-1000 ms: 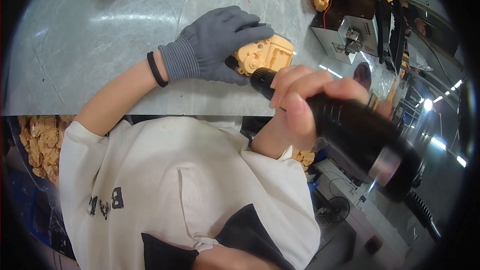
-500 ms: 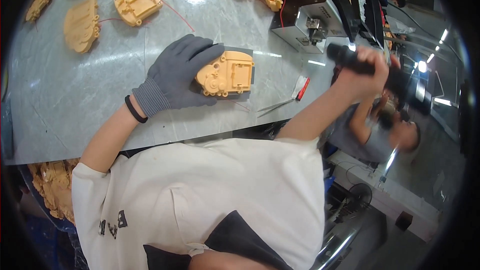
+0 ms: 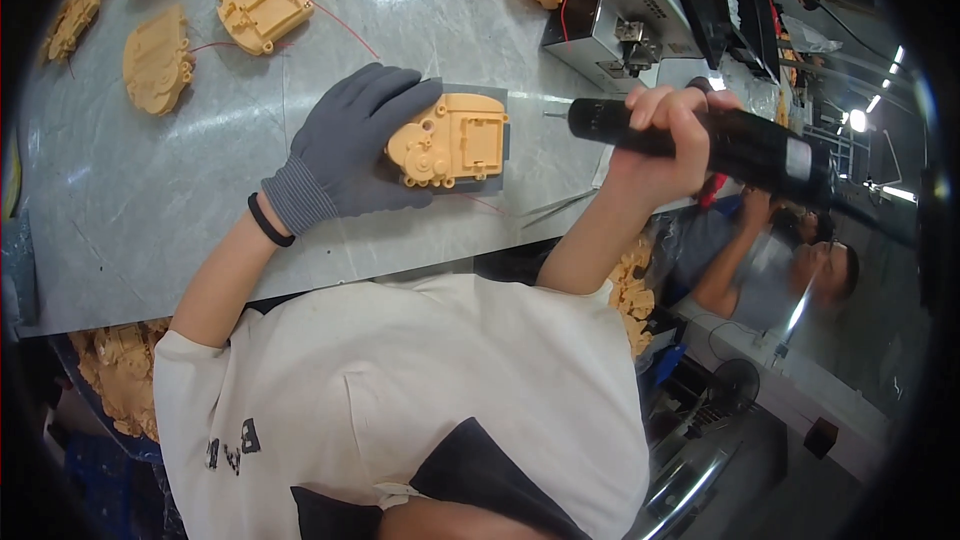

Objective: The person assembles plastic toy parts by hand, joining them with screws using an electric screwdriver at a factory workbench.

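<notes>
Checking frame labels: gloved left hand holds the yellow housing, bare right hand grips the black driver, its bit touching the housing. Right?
One thing is off: the bit isn't touching the yellow housing. The head view shows it apart, to the housing's right. The rest stands: gloved left hand holds the housing, bare right hand grips the black driver.

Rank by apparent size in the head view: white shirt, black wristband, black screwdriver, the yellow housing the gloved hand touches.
1. White shirt
2. Black screwdriver, possibly enlarged by nearness
3. Yellow housing
4. Black wristband
</notes>
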Tool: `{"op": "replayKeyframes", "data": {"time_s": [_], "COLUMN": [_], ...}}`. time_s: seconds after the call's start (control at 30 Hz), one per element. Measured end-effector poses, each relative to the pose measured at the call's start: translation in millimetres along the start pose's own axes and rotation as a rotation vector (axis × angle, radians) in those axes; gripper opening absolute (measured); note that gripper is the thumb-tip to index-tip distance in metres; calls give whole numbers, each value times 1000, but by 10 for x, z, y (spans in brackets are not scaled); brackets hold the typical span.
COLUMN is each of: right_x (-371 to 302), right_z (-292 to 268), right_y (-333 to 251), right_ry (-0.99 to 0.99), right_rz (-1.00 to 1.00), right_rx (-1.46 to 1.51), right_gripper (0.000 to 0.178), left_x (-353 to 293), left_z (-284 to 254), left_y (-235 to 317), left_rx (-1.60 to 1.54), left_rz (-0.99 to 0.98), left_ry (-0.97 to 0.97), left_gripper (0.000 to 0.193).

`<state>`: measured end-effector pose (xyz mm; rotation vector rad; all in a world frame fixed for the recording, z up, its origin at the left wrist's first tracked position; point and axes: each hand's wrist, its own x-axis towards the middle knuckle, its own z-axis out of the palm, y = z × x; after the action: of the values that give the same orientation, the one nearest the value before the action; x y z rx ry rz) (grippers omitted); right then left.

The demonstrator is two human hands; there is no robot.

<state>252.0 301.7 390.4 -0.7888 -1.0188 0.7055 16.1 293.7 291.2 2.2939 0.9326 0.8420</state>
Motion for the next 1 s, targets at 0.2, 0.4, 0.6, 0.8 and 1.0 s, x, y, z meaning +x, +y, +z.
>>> {"op": "replayKeyframes", "data": {"time_s": [0.2, 0.4, 0.6, 0.8, 1.0], "right_x": [-356, -456, -469, -474, -477], "right_z": [467, 694, 727, 703, 716], "right_y": [-99, -57, -25, -32, -72], "right_ry": [-206, -242, -257, -254, -235], "right_rz": [132, 191, 191, 195, 167], "right_rx": [291, 330, 372, 372, 396], "right_gripper": [43, 43, 43, 43, 43], "left_x": [-104, -134, -149, -156, -153], "left_z": [-65, -49, -43, -43, -51], "left_y": [-51, -2, -8, -17, -13], "left_rx": [-25, 5, -15, -11, -18], "left_rz": [52, 226, 243, 251, 257], "left_ry": [240, 379, 414, 400, 386], "left_gripper": [77, 46, 30, 27, 26]}}
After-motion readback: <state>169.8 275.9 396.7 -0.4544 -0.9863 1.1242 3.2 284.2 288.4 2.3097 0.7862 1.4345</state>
